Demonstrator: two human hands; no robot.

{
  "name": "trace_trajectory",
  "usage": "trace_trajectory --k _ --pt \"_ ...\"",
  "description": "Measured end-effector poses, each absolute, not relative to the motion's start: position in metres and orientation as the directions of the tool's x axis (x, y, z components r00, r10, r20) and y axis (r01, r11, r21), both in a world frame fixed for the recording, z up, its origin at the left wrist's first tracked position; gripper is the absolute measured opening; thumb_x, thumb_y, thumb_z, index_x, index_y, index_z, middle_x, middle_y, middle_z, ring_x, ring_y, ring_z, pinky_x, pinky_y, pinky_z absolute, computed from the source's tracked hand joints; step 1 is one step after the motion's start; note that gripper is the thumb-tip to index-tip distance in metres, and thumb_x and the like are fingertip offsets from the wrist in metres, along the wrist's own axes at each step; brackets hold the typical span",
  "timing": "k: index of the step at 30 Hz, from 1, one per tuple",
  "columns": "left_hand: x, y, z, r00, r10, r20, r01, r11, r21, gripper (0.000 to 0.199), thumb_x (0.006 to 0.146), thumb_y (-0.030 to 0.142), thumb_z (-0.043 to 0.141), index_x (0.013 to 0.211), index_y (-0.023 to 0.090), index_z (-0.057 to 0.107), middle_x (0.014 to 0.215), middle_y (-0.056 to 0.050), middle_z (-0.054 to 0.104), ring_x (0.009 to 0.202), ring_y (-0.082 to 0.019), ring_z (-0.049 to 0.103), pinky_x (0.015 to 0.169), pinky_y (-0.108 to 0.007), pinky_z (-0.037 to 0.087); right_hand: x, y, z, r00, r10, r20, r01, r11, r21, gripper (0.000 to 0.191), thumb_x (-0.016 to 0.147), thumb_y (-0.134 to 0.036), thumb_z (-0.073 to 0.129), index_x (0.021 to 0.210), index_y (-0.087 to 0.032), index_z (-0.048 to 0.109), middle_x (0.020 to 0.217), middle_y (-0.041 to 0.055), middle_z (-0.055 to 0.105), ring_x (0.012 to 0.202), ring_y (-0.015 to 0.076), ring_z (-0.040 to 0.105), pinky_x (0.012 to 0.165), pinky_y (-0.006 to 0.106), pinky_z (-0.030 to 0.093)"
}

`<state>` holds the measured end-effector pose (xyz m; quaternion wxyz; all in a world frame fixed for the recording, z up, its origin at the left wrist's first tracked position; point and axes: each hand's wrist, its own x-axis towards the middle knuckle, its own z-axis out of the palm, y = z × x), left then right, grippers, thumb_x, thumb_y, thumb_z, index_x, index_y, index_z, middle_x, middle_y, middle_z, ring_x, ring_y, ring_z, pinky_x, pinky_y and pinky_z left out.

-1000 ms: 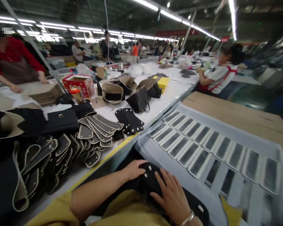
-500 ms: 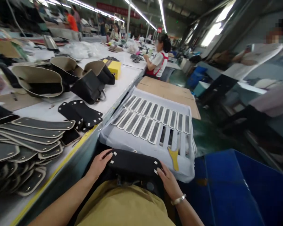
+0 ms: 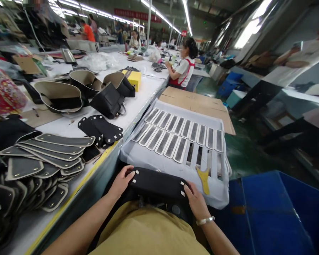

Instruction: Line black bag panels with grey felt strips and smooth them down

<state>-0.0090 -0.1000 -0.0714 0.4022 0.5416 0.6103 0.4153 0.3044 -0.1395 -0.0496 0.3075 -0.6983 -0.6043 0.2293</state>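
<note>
A long black panel [image 3: 159, 183] with rounded ends and small white tabs near its corners lies level in front of my body. My left hand [image 3: 123, 181] grips its left end, thumb on top by the tabs. At the other end my right hand [image 3: 196, 199] holds it the same way, a silver bracelet on that wrist. The undersides of both grips are hidden. Just beyond stands a grey cloth-covered board [image 3: 149, 161] bearing rows of pale-edged dark strips [image 3: 171, 145]. A yellow forked piece [image 3: 203, 180] rests on the board's near right part.
On the left table, pale-edged dark panels [image 3: 61, 150] are piled near several black tabbed pieces [image 3: 102, 130]. Black bags [image 3: 108, 99] and a yellow box [image 3: 133, 79] stand farther back. Blue bins [image 3: 268, 209] are at right. A person in red straps [image 3: 184, 69] sits ahead.
The view has swung slightly left, so the scene sits farther right. Both hands keep hold of the black panel, which looks much the same.
</note>
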Motion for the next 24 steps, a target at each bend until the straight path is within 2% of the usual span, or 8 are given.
trace_trajectory --k 2,4,6,8,11,16,19,24 --pt "-0.008 -0.112 -0.063 0.000 0.975 0.220 0.550 -0.184 0.815 0.036 0.084 0.031 0.048 0.118 0.019 0.051 0.116 -0.009 0.057 0.108 -0.022 0.052 0.095 -0.041 0.041 0.293 -0.147 -0.045 0.052 0.956 0.287 0.831 0.118 -0.543 0.036 0.086 -0.032 0.042 0.114 -0.013 0.053 0.114 0.0140 0.058 0.108 0.0254 0.052 0.094 0.046 0.042" --pt "0.002 -0.127 -0.055 0.275 0.860 0.429 0.667 -0.492 0.559 0.037 0.086 0.024 0.048 0.123 0.021 0.049 0.122 -0.007 0.055 0.116 -0.022 0.047 0.103 -0.043 0.032 0.272 -0.155 -0.041 -0.239 0.874 0.424 0.861 0.392 -0.324 0.040 0.086 -0.019 0.042 0.125 -0.013 0.047 0.124 0.0138 0.053 0.119 0.0233 0.045 0.101 0.044 0.037" --pt "0.016 -0.138 -0.051 0.513 0.712 0.479 0.643 -0.689 0.335 0.036 0.086 0.020 0.047 0.122 0.021 0.050 0.118 -0.006 0.059 0.112 -0.020 0.049 0.104 -0.041 0.031 0.249 -0.160 -0.038 -0.519 0.758 0.395 0.768 0.617 -0.174 0.047 0.083 -0.008 0.039 0.129 -0.013 0.043 0.124 0.0118 0.055 0.121 0.0202 0.043 0.102 0.040 0.037" --pt "0.027 -0.144 -0.053 0.602 0.646 0.470 0.636 -0.743 0.207 0.034 0.087 0.018 0.046 0.121 0.019 0.051 0.113 -0.006 0.062 0.107 -0.019 0.052 0.102 -0.039 0.033 0.235 -0.162 -0.038 -0.644 0.688 0.334 0.698 0.707 -0.111 0.052 0.080 -0.003 0.036 0.131 -0.011 0.041 0.121 0.0115 0.058 0.121 0.0197 0.044 0.101 0.039 0.038" --pt "0.025 -0.145 -0.059 0.613 0.654 0.443 0.670 -0.728 0.148 0.034 0.087 0.022 0.047 0.121 0.018 0.052 0.112 -0.006 0.062 0.106 -0.019 0.053 0.102 -0.040 0.033 0.240 -0.163 -0.039 -0.671 0.678 0.299 0.693 0.717 -0.069 0.051 0.080 -0.003 0.035 0.131 -0.007 0.041 0.122 0.0124 0.058 0.121 0.0215 0.044 0.101 0.041 0.038" --pt "-0.004 -0.138 -0.050 0.575 0.710 0.406 0.715 -0.678 0.173 0.038 0.085 0.035 0.051 0.118 0.018 0.055 0.113 -0.006 0.062 0.110 -0.024 0.050 0.108 -0.049 0.020 0.273 -0.167 -0.028 -0.641 0.712 0.286 0.744 0.668 0.004 0.044 0.083 -0.005 0.038 0.127 -0.004 0.044 0.118 0.0146 0.059 0.116 0.0228 0.049 0.098 0.041 0.041" --pt "-0.001 -0.127 -0.040 0.587 0.707 0.395 0.713 -0.682 0.160 0.044 0.085 0.044 0.049 0.119 0.015 0.054 0.118 -0.008 0.060 0.115 -0.026 0.047 0.109 -0.049 0.018 0.264 -0.159 -0.022 -0.595 0.754 0.278 0.783 0.622 -0.011 0.043 0.085 -0.013 0.043 0.127 -0.004 0.044 0.117 0.0159 0.059 0.112 0.0229 0.052 0.098 0.041 0.042" --pt "0.030 -0.110 -0.047 0.652 0.693 0.306 0.702 -0.705 0.101 0.058 0.084 0.050 0.045 0.128 0.012 0.046 0.131 -0.012 0.049 0.121 -0.026 0.042 0.105 -0.042 0.026 0.221 -0.135 -0.033 -0.576 0.766 0.287 0.782 0.618 -0.080 0.051 0.085 -0.025 0.047 0.131 -0.005 0.040 0.135 0.0148 0.045 0.128 0.0261 0.035 0.103 0.041 0.037"
